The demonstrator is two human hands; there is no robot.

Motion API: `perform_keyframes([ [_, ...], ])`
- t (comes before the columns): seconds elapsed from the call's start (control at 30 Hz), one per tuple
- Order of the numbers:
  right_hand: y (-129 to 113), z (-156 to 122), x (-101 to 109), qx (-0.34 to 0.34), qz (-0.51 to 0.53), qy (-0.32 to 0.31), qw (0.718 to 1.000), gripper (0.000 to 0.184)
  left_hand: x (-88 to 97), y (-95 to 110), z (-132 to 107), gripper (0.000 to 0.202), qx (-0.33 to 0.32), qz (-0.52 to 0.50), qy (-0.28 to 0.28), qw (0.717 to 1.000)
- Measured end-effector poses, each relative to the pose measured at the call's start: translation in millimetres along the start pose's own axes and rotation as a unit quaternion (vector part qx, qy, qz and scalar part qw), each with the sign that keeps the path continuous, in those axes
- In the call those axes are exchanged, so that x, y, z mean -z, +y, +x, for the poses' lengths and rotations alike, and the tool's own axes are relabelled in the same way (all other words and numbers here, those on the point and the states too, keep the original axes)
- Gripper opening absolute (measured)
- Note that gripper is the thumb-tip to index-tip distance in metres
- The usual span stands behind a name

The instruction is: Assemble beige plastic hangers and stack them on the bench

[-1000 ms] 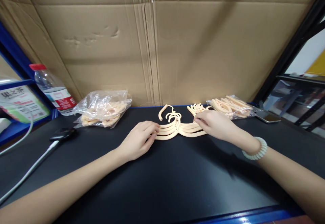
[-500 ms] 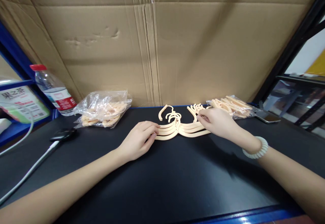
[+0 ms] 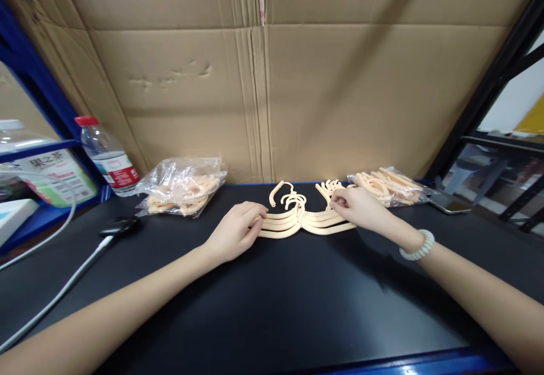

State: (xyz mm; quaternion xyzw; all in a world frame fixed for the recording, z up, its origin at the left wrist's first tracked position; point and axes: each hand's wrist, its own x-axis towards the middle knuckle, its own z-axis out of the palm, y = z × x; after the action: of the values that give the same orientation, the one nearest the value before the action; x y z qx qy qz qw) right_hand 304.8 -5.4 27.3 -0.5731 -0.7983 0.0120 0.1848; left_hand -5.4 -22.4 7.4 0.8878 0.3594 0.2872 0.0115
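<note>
Cream hangers (image 3: 293, 222), two hands, two bags

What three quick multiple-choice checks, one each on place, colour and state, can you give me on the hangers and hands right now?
1. Where does the stack of hangers lie?
A. on the black tabletop, between the two hands
B. inside the clear bag
C. on the blue shelf

2. What colour is the cap of the water bottle?
A. blue
B. red
C. white

3. How is the left hand placed?
A. raised in the air
B. gripping the bottle
C. resting on the left end of the hangers

Answers: 1 A, the hangers lie flat on the tabletop with the right hand at their other end. 2 B, the cap shows red. 3 C, its fingers lie on the hanger ends.
</note>
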Motion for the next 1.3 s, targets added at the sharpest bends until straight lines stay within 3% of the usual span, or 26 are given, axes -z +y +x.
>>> perform_keyframes([
  [0.23, -15, 55, -2, -0.022, -0.004, -0.033, 0.999, 0.015, 8.0, -13, 44, 0.013, 0.136, 0.041, -0.037, 0.989],
  [0.43, -40, 108, -14, -0.065, -0.019, -0.129, 0.989, 0.026, -11.6, -35, 96, 0.023, 0.256, 0.086, -0.114, 0.956],
  [0.63, -53, 134, -34, -0.098, 0.008, -0.196, 0.976, 0.031, -21.7, -39, 118, 0.030, 0.308, 0.107, -0.208, 0.922],
  [0.9, -51, 138, -45, -0.171, 0.107, -0.195, 0.960, 0.031, -16.5, -35, 126, 0.032, 0.338, 0.104, -0.215, 0.910],
  [1.13, -35, 122, -11, -0.214, 0.263, -0.119, 0.933, 0.030, 6.4, -36, 111, 0.028, 0.344, 0.019, -0.142, 0.928],
  [1.3, -23, 74, 8, -0.155, 0.423, -0.077, 0.889, 0.012, 19.5, -8, 74, 0.011, 0.323, -0.111, -0.052, 0.938],
])
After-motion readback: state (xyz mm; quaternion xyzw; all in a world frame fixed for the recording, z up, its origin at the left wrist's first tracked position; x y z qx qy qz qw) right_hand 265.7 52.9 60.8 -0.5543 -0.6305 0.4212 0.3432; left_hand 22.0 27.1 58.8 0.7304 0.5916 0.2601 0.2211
